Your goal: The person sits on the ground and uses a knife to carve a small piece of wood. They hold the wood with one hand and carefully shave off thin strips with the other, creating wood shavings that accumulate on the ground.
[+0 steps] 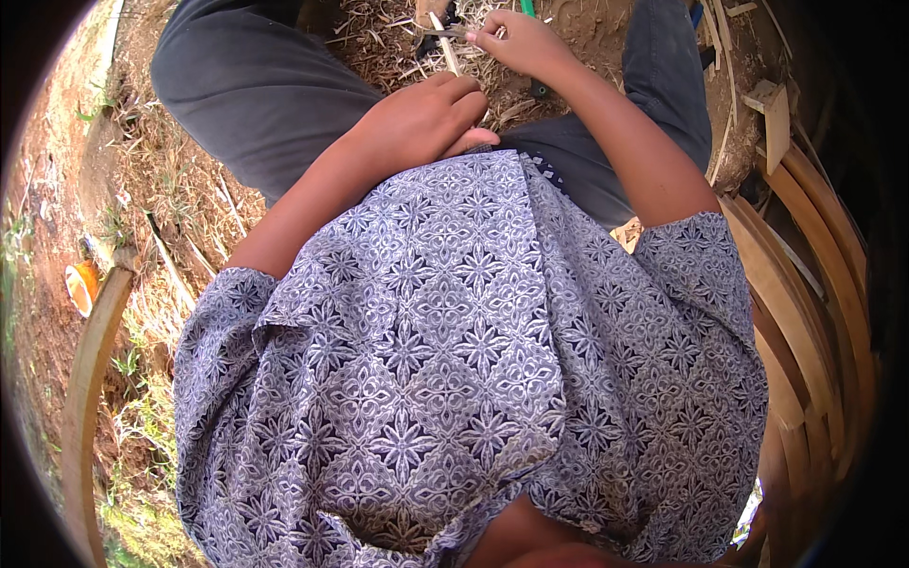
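head view, looking straight down over a patterned blue-and-white shirt [454,379] and dark trousers [256,95], the person seated above bare ground [57,284] strewn with dry straw and shavings

left hand [426,118] sits low, just above the lap, grip curled shut round the near end of a thin pale bamboo strip [447,52]; the fingers wrap it, knuckles up

right hand [521,40] is farther out toward the top edge, grip pinched together on the far part of the same strip, fingertips pressed on it; whether a blade is also in that pinch i cannot tell, it's too small and half hidden

the key relation: the strip's long axis runs away from the body, from the left hand up toward the right, slightly leaning left; the left hand is nearer the body, the right nearer the far tip, both touching it, hands close but apart

the strip looks dry, flat, narrow and splintery, straw-coloured; a green sliver [526,8] shows at the top edge, unclear what

curved wooden slats [805,284], smooth and tan, bow along the right side; another curved slat [90,379] on the left, with an orange object [80,284] on the ground beside it
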Available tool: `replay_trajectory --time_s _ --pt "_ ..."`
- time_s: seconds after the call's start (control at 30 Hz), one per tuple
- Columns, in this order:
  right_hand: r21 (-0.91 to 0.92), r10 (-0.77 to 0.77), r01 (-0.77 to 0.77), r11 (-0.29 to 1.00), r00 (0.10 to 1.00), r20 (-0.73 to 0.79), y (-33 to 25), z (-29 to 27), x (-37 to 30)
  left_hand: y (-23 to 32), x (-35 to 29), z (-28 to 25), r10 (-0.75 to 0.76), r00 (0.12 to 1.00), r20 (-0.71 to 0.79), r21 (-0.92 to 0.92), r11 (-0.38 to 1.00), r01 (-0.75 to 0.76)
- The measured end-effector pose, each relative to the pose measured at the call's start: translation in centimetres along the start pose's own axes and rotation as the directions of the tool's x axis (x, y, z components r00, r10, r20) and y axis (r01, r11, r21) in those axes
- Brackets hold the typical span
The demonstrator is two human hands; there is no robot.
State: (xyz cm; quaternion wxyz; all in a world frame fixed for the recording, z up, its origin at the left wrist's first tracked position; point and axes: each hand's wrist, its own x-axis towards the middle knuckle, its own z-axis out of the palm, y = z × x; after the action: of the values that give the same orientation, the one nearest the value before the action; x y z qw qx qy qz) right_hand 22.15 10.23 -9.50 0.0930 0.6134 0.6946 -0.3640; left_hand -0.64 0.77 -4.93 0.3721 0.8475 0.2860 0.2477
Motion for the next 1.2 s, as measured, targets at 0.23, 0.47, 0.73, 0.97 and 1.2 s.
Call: replay_trajectory --time_s 0.23,0.47,0.73,0.97,1.2 --pt "0.006 -0.026 0.026 1.000 0.999 -0.047 -2.3 -0.7 -0.1 0.5 -0.3 0.2 -0.016 1.000 0.026 0.005 1.000 0.016" --pt "-0.046 -0.002 -0.004 0.999 0.992 -0.124 -2.0 1.0 3.0 1.4 0.0 -0.1 -0.006 0.999 0.032 -0.018 1.000 0.006" --pt "0.029 -0.099 0.102 0.994 0.992 -0.077 3.8 0.3 2.1 1.1 0.2 -0.2 0.060 0.998 0.025 0.068 0.996 -0.061" --pt "0.004 -0.169 0.169 0.986 0.983 -0.069 0.8 -1.0 -1.7 0.7 0.0 0.3 0.047 0.998 0.036 0.019 0.999 -0.048" --pt "-0.029 -0.060 0.058 0.998 0.996 -0.070 -2.8 -1.8 -1.8 1.0 -0.1 0.3 0.008 0.998 0.058 0.011 1.000 -0.009"
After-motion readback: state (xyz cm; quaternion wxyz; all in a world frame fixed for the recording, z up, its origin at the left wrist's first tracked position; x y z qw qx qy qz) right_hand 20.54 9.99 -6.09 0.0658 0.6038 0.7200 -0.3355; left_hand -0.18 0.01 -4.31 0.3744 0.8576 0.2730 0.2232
